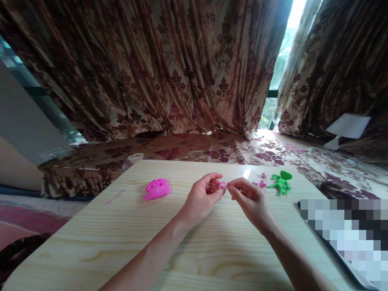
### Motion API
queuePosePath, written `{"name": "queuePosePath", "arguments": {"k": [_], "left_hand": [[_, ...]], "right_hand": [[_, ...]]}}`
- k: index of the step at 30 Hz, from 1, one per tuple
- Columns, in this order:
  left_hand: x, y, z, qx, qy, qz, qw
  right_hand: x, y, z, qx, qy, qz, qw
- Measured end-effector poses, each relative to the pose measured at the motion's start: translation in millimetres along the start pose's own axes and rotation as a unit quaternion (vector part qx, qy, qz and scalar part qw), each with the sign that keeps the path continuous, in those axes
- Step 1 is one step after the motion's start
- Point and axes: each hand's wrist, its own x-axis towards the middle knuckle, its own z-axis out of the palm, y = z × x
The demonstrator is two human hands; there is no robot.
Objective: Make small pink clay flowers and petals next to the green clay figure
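Observation:
Above the middle of the table, my left hand [206, 195] pinches a small white ball with pink spots [222, 185], which looks like modelling clay. Close against its right side is my right hand [247, 197], thumb and forefinger pressed together at the ball; whether a tiny bit of clay is between those fingertips I cannot make out. Just beyond the right hand lie several similar pink-and-white pieces [263, 184]. Green clay shapes [281, 184], like stems with a leaf, rest farther right. A bright pink clay lump [157, 189] sits to the left of my hands.
The wood-grain table [121, 238] has a thin pinkish strip [115, 197] at its left. A clear container [133, 159] stands behind its far left edge. A dark-edged object with a pixelated surface [345, 234] borders the right side. A white lamp [348, 125] stands beyond, near patterned curtains [182, 68].

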Motion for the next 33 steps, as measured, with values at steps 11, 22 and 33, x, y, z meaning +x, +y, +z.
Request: {"name": "queuePosePath", "arguments": {"k": [11, 22, 33], "left_hand": [[-0.7, -1.1, 3.1, -0.023, 0.003, -0.016, 1.0], [-2.6, 13.2, -4.4, -0.199, -0.027, -0.107, 0.974], [-1.5, 8.6, -2.2, -0.173, -0.023, -0.087, 0.981]], "right_hand": [[-2.8, 3.8, 4.9, -0.007, 0.032, -0.04, 0.999], [-6.8, -5.8, 1.4, -0.124, 0.01, -0.159, 0.979], [-6.6, -2.6, 0.4, -0.176, 0.01, -0.23, 0.957]]}}
